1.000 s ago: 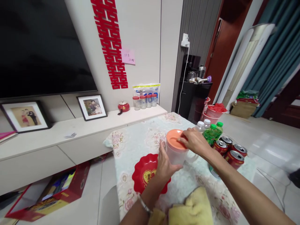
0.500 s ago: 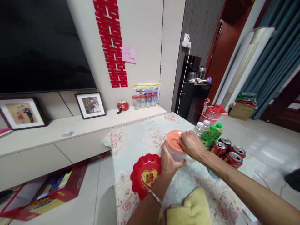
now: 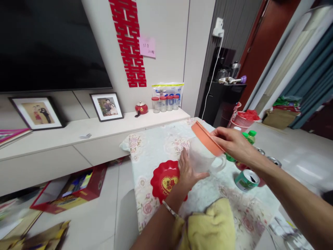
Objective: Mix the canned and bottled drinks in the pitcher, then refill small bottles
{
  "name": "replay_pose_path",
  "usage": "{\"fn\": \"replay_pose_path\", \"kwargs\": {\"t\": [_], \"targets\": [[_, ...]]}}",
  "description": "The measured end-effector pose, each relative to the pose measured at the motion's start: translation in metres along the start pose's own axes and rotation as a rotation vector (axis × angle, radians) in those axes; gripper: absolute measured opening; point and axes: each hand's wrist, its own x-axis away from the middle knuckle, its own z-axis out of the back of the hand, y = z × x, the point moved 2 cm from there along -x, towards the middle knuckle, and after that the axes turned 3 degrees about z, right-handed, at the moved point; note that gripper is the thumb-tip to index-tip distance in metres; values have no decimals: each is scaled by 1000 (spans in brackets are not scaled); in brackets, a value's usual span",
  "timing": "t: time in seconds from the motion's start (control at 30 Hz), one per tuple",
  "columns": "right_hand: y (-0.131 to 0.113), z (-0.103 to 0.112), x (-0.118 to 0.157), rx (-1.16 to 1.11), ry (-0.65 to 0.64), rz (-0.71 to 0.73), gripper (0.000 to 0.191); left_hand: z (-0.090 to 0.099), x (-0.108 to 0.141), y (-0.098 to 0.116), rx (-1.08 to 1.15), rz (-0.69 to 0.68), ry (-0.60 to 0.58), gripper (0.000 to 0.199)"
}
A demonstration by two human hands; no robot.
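Head camera shows the jug (image 3: 199, 158) between both hands (image 3: 186, 171) (image 3: 232, 140).

pitcher (image 3: 199, 157): translucent, handled, on floral tablecloth (image 3: 156, 146) | lid (image 3: 207, 139): orange, tilted steeply, at pitcher's mouth

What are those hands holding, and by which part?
The right hand holds the lid by its top; the left hand is spread against the jug's side.

Orange lid (image 3: 208, 139), whitish pitcher (image 3: 199, 157) — gold-hearted red plate (image 3: 158, 176) — pale blue-green tablecloth (image 3: 159, 144) with pink florals
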Motion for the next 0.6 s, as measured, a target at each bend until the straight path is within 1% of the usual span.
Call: {"fn": "replay_pose_path", "kwargs": {"t": [0.03,0.07,0.1,0.13,0.17,0.2,0.23,0.27,0.33,0.37,0.4,0.5,0.57,0.6], "targets": [[3,-5,13,-114,-20,-3,34,13,5,-2,-78,-7,-20,127],[5,-13,28,-194,-57,-2,33,28,9,-6,-172,-18,-16,108],[7,-23,44,-250,-99,-8,33,46,14,-13,-285,9,11,85],[8,-35,58,-280,-138,-14,33,64,19,-22,-403,79,51,64],[9,-48,71,-281,-179,-16,31,81,24,-32,-510,168,86,52],[9,-62,81,-250,-224,-6,28,97,29,-43,-589,260,107,49],[8,-77,88,-186,-250,10,26,109,33,-54,-629,337,97,50],[7,-93,92,-102,-272,32,21,118,38,-65,-627,416,53,52],[6,-124,91,106,-333,52,14,127,46,-80,-608,450,-13,50],[5,-140,87,228,-352,49,12,128,49,-86,-597,446,-34,51],[4,-153,82,276,-357,43,11,127,52,-89,-591,432,-44,52],[3,-189,69,325,-361,46,11,123,61,-97,-572,391,-60,53],[5,-208,67,338,-367,57,13,121,69,-103,-521,374,-66,53],[6,-216,69,340,-369,60,12,120,74,-106,-481,362,-52,53]]}}
